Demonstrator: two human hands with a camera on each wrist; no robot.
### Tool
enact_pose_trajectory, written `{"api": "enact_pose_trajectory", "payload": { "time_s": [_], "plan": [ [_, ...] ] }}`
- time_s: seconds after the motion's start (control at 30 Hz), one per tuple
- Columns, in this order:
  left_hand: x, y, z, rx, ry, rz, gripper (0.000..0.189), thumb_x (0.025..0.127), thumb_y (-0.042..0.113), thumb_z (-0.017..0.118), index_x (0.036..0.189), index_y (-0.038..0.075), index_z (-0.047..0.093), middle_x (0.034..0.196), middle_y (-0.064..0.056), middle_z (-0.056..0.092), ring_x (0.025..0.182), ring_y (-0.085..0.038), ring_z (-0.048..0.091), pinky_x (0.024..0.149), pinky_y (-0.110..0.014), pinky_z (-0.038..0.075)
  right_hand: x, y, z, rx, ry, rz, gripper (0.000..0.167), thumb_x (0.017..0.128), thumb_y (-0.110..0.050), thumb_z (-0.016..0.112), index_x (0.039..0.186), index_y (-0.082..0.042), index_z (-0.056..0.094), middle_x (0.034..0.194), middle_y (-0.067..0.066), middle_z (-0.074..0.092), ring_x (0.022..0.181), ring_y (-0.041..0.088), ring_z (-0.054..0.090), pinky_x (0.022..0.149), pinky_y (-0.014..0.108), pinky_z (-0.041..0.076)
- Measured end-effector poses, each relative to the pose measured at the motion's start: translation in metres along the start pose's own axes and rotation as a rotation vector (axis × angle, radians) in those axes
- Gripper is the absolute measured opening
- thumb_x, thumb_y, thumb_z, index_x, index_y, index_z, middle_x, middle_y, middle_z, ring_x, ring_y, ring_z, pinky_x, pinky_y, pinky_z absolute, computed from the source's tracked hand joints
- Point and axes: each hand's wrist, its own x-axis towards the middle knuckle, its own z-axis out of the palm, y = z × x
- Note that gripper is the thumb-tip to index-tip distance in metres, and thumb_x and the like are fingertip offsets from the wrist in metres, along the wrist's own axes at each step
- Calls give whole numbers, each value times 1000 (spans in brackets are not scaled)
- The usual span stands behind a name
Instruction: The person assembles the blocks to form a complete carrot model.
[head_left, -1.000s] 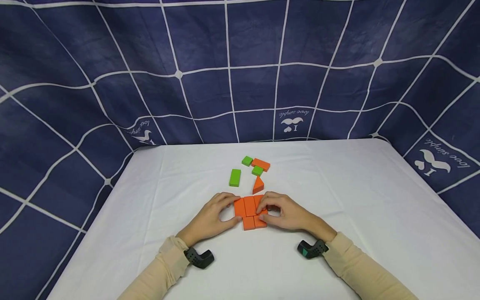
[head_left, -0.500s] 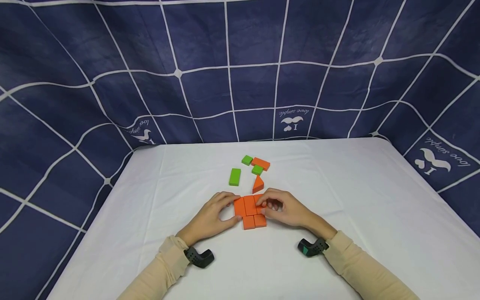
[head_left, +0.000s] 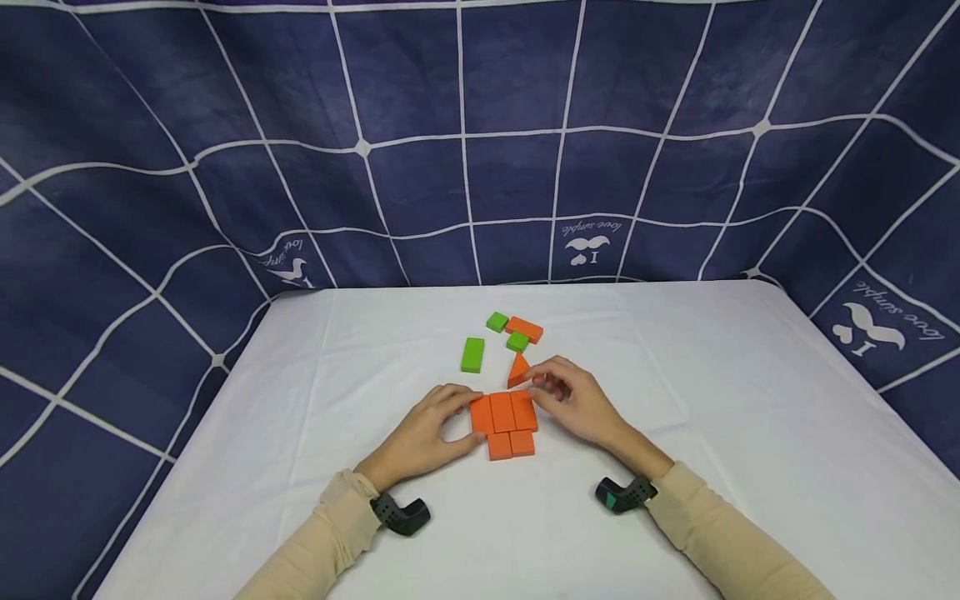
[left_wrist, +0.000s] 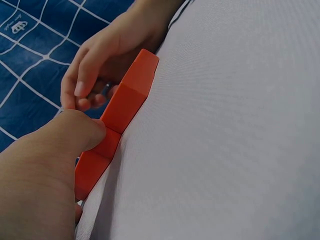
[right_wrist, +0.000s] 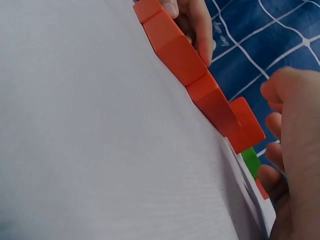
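Head view: a person's left hand (head_left: pixel 420 437) lies at the left side of a group of orange blocks, about midway between the left and right edges of the white-covered surface (head_left: pixel 675 375). Its fingers and thumb are bent apart in a C, holding the left block (head_left: pixel 481 415) between a fingertip on the side toward the far edge and the thumb at the near corner. The middle block (head_left: pixel 502 412) and the right block (head_left: pixel 524 411) stand side by side with it in one row, touching. Two smaller blocks (head_left: pixel 499 446) form a second row nearer the person, against the first.

The right hand (head_left: pixel 581 404) is half open, fingers loosely curled and gripping nothing, close to an orange triangular block (head_left: pixel 517 371) just beyond the row; whether a fingertip touches it I cannot tell.

Toward the far edge lie a green rectangular block (head_left: pixel 472 355), and an orange bar (head_left: pixel 524 329) with two small green blocks (head_left: pixel 517 342) just beside it. Beige sleeves (head_left: pixel 307 542) and black wrist devices (head_left: pixel 401 515) show; a navy checked cloth (head_left: pixel 412 187) hangs beyond the far edge.
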Motion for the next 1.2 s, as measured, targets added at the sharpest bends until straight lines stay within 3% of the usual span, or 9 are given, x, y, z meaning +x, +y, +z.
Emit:
{"api": "enact_pose_trajectory", "payload": {
  "time_s": [0.17,0.43,0.6,0.73,0.83,1.03,1.2],
  "plan": [
    [0,0,-1,5,-2,-4,56,90,40,78,140,19,63,136,6,60,123,-10,54,107,-39,50,10,7,-2,-103,78,19,25,92,-12,77,117,-16,73,97,-3,65,76,14,51,65,26,44],
    [-1,-2,1,5,-7,-4,57,90,41,78,141,19,63,137,7,59,124,-10,54,107,-38,50,28,22,-6,-160,89,76,32,93,-5,71,124,-10,70,111,5,69,85,18,53,72,29,44],
    [-1,-1,2,1,-6,3,57,90,42,77,141,19,62,137,7,59,124,-9,53,108,-38,49,39,32,-9,-226,143,119,37,95,-10,69,132,-9,68,128,10,67,102,26,55,81,37,45],
    [-1,1,2,1,-3,11,57,91,42,77,141,19,63,137,6,59,124,-10,53,108,-38,49,46,36,-9,-285,114,153,36,97,-16,67,133,-8,69,136,13,64,115,31,55,89,42,46],
    [-1,1,1,3,3,18,57,90,42,77,141,18,63,136,6,59,124,-10,53,107,-38,49,50,37,-9,-320,117,166,32,97,-20,69,126,-7,73,133,14,67,112,31,57,89,43,47],
    [-1,1,-1,9,12,19,57,90,41,78,140,18,63,135,6,60,123,-9,53,107,-37,50,52,35,-9,-354,198,205,21,93,-15,75,112,-5,76,112,14,74,91,28,59,81,40,47],
    [-1,0,-2,6,8,18,57,90,42,77,140,17,63,136,6,60,122,-9,54,105,-36,50,49,33,-13,-300,225,260,20,93,-13,74,110,-3,76,108,16,74,92,28,69,86,42,55]
  ]
}}
